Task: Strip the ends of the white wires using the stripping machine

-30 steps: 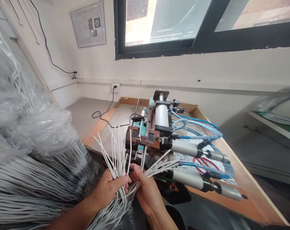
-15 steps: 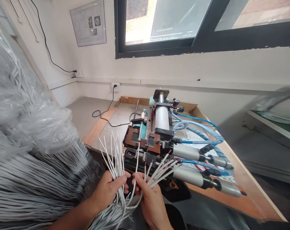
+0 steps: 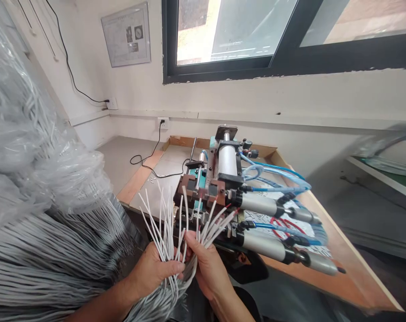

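Observation:
My left hand (image 3: 152, 270) grips a bunch of thin white cables (image 3: 162, 219) that fan upward from its fingers. My right hand (image 3: 207, 266) holds a second group of white cables (image 3: 216, 221) whose ends show red and bare tips. Both hands sit close together just in front of a pneumatic machine (image 3: 223, 179) with a brown jaw block, a silver cylinder and blue air hoses. The cable ends point toward the machine's front.
A large heap of white cables in clear plastic (image 3: 44, 201) fills the left side. The machine stands on a wooden board (image 3: 323, 232) on a grey bench. A black power cord (image 3: 149, 165) runs to a wall socket. A window is above, a green shelf at the right.
The right hand's cables have swung from pointing right to pointing more upward, closer to the left bunch. Both hands stay in front of the machine.

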Available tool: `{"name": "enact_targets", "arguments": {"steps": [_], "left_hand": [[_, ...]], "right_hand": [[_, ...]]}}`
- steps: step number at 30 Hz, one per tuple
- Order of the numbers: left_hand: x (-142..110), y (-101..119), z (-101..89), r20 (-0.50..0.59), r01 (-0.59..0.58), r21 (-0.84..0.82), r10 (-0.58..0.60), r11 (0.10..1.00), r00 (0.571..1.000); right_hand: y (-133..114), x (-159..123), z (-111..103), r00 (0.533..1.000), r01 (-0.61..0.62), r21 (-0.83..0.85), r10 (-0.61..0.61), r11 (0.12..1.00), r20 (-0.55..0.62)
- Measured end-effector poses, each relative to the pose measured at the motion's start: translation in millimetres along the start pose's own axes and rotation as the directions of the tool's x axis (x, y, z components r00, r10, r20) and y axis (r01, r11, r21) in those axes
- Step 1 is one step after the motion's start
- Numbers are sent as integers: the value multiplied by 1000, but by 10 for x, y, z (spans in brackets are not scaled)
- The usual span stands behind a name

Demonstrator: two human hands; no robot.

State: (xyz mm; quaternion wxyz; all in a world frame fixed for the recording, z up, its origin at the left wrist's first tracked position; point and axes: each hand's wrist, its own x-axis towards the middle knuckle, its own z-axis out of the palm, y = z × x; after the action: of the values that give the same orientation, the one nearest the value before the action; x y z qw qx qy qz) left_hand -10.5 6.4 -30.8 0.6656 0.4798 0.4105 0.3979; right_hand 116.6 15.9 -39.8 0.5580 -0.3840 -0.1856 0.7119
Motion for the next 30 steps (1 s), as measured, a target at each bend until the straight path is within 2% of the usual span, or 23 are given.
{"name": "enact_targets", "arguments": {"steps": [2, 4, 7, 10, 18, 24, 27, 30], "left_hand": [[3, -14, -17, 2, 3, 1, -3, 1000, 1000], [9, -40, -39, -51, 39, -9, -40, 999, 998], [24, -79, -56, -182, 108, -100, -125, 989, 975], [35, -91, -48, -248, 119, -166, -158, 979, 956], [51, -89, -45, -231, 106, -186, -149, 977, 962], [58, -91, -58, -261, 112, -162, -152, 980, 953], [51, -102, -53, -242, 112, -163, -149, 980, 959], [37, -132, -44, -179, 117, -148, -143, 982, 973]], "right_hand": [[28, -41, -6, 994, 79, -20, -80, 997, -80], [69, -82, -35, 979, 146, -46, -151, 988, -140], [137, -118, -103, 969, 154, -86, -168, 984, -181], [171, -121, -153, 967, 137, -103, -155, 985, -201], [110, -96, -126, 980, 55, -48, -63, 997, -186], [70, -76, -126, 983, 43, -57, -52, 997, -174], [43, -39, -121, 995, -11, -51, 7, 999, -97], [55, -8, -109, 999, -36, -53, 35, 998, -13]]}}
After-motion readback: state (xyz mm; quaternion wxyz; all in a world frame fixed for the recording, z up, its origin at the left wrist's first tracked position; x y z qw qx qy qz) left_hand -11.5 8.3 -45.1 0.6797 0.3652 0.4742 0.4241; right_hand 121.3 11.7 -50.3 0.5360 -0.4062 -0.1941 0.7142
